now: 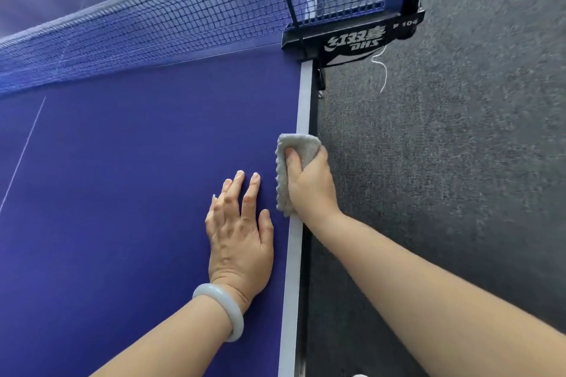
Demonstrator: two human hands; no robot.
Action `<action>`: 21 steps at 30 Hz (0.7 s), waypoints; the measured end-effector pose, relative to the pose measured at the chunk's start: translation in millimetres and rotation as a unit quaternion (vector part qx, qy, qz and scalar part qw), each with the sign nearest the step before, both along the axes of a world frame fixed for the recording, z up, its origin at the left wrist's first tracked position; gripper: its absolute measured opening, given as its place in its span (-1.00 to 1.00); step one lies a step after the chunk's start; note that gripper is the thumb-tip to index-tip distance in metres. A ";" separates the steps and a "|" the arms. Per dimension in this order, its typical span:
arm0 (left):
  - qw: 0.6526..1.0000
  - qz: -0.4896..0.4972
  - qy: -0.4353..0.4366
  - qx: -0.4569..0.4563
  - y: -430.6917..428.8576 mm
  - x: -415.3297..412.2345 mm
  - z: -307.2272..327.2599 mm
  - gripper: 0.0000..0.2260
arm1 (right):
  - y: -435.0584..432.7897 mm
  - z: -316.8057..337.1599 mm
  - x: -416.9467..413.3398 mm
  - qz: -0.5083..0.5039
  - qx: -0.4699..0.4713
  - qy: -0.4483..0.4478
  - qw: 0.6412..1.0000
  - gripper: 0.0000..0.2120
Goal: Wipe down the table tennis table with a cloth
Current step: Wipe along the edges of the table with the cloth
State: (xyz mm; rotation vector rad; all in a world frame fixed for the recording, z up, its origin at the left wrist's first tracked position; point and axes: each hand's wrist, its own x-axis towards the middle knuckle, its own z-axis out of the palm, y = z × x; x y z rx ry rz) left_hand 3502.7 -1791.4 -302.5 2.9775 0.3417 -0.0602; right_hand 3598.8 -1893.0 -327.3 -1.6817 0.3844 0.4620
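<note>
Gripping the cloth, the right hand sits at centre-right of the frame, fingers and thumb curled round the folded pad, holding it on the white edge line of the table. The cloth's long axis runs along that line, pointing up-frame toward the clamp of the net. The left hand lies flat just left of it, fingers straight, holding nothing. A stroke up the edge would suit the right hand. Seen upside down, the clamp reads "DHS", "红双喜" and "P 104".
</note>
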 end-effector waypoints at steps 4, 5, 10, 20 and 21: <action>1.000 0.000 -0.003 -0.011 0.4 -0.4 -0.6 -0.46 | -2.0 10.8 112.7 -0.018 0.066 0.062 0.996 -0.54; 1.000 -0.001 -0.005 -0.012 0.9 -0.4 -1.2 -0.46 | -1.8 16.7 129.5 -0.020 0.051 0.065 0.996 -0.51; 1.000 -0.002 -0.014 -0.009 1.2 -1.4 -0.5 -0.47 | 1.2 2.3 91.9 -0.026 0.031 0.041 0.998 -0.50; 0.999 -0.007 -0.031 -0.028 4.3 -1.7 -4.7 -0.55 | -2.9 -2.1 -112.5 -0.026 0.077 0.017 0.997 -0.50; 0.999 -0.006 -0.040 -0.033 4.4 -2.9 -4.5 -0.56 | -1.0 -3.1 -110.9 -0.031 0.075 0.017 0.997 -0.50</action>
